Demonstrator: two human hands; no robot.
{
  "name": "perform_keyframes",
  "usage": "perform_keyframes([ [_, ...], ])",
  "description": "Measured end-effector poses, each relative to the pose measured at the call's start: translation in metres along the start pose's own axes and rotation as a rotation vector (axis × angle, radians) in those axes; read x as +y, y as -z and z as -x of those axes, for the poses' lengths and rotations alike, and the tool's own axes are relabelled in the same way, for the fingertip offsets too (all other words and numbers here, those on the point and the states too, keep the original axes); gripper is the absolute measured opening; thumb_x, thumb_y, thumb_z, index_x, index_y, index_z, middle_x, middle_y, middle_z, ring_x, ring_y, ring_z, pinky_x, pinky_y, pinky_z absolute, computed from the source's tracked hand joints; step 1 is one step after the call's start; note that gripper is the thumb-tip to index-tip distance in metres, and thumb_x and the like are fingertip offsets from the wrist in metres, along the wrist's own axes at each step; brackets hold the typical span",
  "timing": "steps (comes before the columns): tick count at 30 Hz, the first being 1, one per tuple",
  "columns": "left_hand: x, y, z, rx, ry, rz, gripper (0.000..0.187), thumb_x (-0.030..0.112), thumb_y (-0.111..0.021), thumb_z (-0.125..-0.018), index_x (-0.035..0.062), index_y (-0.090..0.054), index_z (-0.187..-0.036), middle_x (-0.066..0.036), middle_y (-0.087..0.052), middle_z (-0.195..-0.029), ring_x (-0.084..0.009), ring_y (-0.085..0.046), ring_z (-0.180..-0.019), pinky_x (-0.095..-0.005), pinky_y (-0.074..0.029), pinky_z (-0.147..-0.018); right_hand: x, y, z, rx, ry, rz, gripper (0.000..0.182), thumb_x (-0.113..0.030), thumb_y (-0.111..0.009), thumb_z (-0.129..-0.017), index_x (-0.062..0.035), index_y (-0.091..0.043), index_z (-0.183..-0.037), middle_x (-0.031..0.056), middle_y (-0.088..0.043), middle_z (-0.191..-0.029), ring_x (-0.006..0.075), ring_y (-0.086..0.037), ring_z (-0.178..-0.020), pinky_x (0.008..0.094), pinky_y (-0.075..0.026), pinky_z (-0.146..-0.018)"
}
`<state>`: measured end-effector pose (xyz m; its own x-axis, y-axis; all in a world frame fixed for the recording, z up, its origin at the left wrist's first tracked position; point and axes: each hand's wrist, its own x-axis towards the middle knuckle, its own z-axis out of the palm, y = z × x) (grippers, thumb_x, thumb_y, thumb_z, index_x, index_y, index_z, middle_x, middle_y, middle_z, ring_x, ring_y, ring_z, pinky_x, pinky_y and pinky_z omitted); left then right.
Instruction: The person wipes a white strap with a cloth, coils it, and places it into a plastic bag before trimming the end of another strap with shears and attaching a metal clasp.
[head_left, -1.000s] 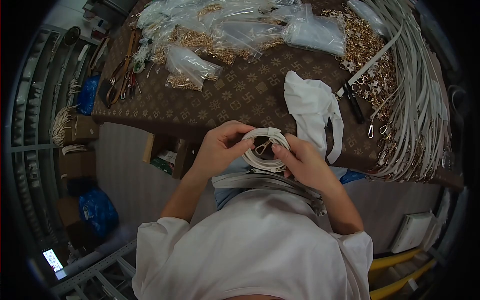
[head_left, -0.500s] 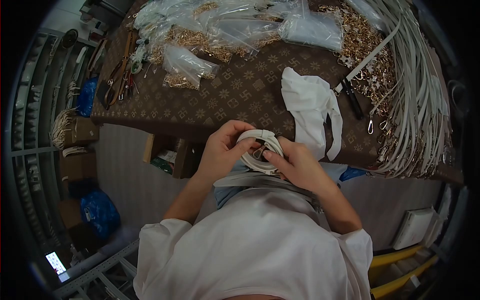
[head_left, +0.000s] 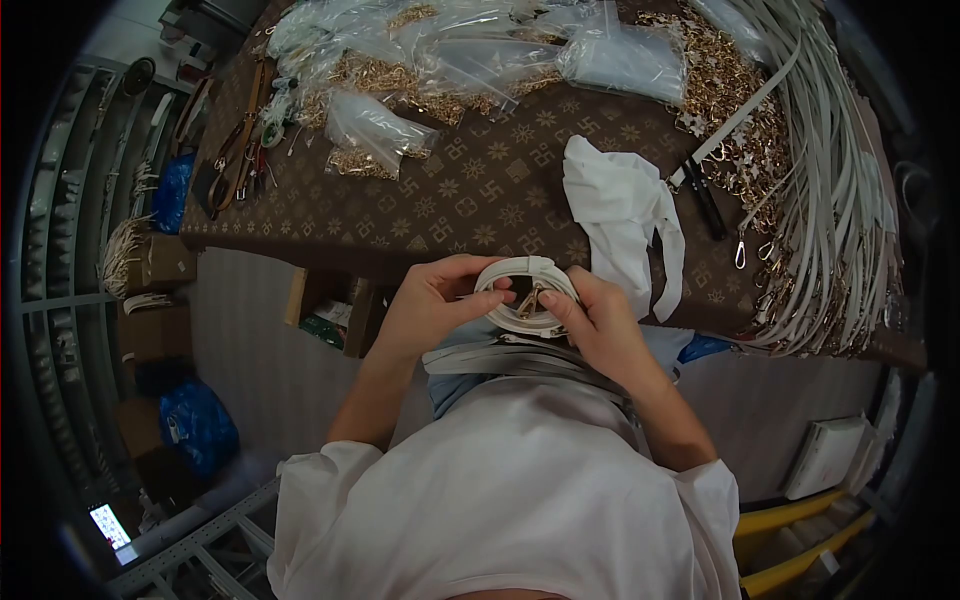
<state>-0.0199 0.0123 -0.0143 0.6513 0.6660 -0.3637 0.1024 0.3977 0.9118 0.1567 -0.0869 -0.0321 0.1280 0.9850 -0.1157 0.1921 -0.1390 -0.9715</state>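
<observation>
Between my two hands is a coiled white strap [head_left: 528,265], wound into a ring. A gold clip [head_left: 530,303] shows inside the ring, close to my right thumb. My left hand [head_left: 440,300] grips the coil's left side, thumb across its inner edge. My right hand [head_left: 600,318] is closed on the right side, its thumb pressing at the inside. The coil is held just off the table's front edge, above my lap, where more pale straps [head_left: 500,360] lie. A white cloth [head_left: 620,195] rests on the table beyond my right hand.
The brown patterned table [head_left: 470,205] carries plastic bags [head_left: 375,130] with gold hardware and a pile of gold clips [head_left: 735,150]. A thick bundle of pale straps [head_left: 835,200] hangs over its right side. A black pen [head_left: 706,200] lies near the cloth. Shelves [head_left: 75,270] stand left.
The coil has turned to face me more, and its ring looks rounder. My right hand has shifted slightly right, and the clip inside shows more clearly.
</observation>
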Motion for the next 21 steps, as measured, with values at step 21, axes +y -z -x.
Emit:
perform_keyframes([
  [21,-0.021,-0.004,0.005,0.122,0.000,0.022,0.019,0.003,-0.061,-0.082,-0.0038,-0.052,-0.097,-0.011,-0.063,-0.090,-0.0142,-0.062,-0.082,-0.0257,-0.052,-0.072,-0.004,-0.009,0.006,0.150,0.091,0.110,0.020,-0.014,-0.057,-0.086,0.0023,-0.049,-0.077,0.0185,-0.054,-0.066,0.0327,-0.054,-0.057,0.0361,-0.041,-0.050],
])
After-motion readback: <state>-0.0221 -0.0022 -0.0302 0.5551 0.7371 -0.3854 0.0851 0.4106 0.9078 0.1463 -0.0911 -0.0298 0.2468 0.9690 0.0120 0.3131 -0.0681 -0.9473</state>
